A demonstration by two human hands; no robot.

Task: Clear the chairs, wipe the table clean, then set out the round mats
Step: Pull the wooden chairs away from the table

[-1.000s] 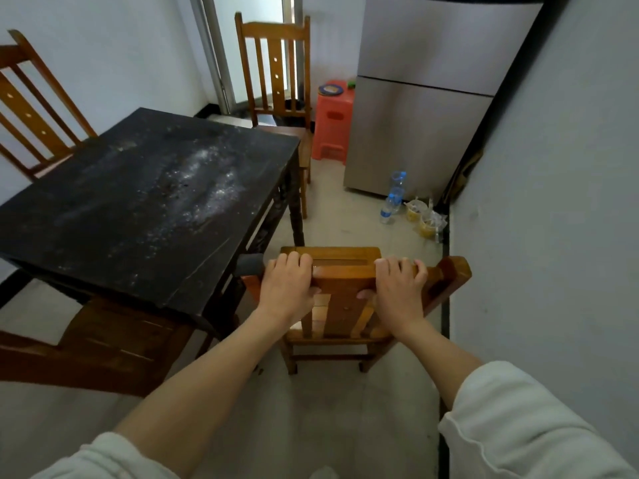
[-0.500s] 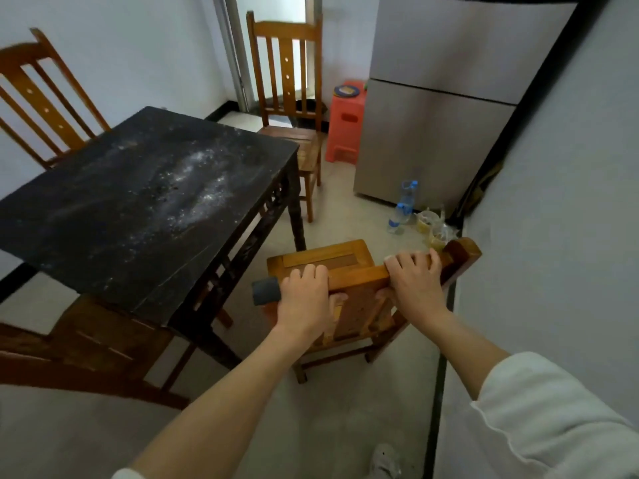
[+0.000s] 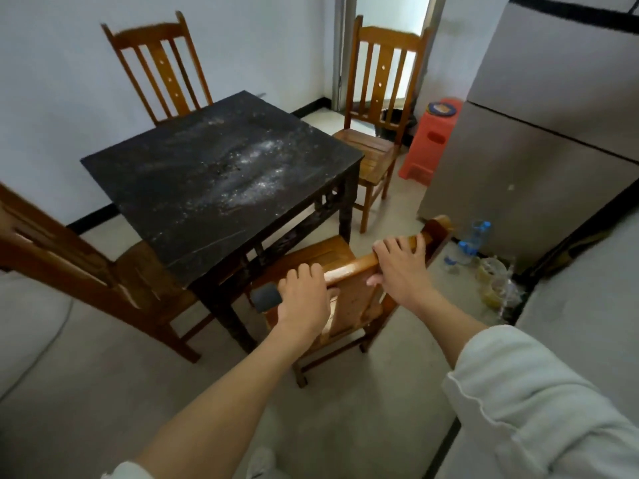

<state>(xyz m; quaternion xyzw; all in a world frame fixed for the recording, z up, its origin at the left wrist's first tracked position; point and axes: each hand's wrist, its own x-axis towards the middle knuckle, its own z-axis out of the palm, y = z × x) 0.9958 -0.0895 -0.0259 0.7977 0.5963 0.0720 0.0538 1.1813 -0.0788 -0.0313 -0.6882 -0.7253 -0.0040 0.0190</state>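
Both hands grip the top rail of the near chair (image 3: pixel 349 271): the left hand (image 3: pixel 304 299) has its fingers curled over the rail near a grey pad (image 3: pixel 266 297) on the rail's left end, and the right hand (image 3: pixel 403 267) is curled over the rail further right. This chair stands at the near corner of the dark bench (image 3: pixel 221 174), with its seat partly under the edge. White powder lies scattered on the bench top. Three more wooden chairs stand around the bench: one on the left (image 3: pixel 79 267), one at the far side near the wall (image 3: pixel 159 67), and one on the right (image 3: pixel 380 108). Close to the right is a grey fridge (image 3: pixel 539 150), with a red plastic stool (image 3: pixel 428 140) beside it. A water bottle (image 3: pixel 473 242) and some small containers (image 3: pixel 492 278) sit on the floor near the held chair.
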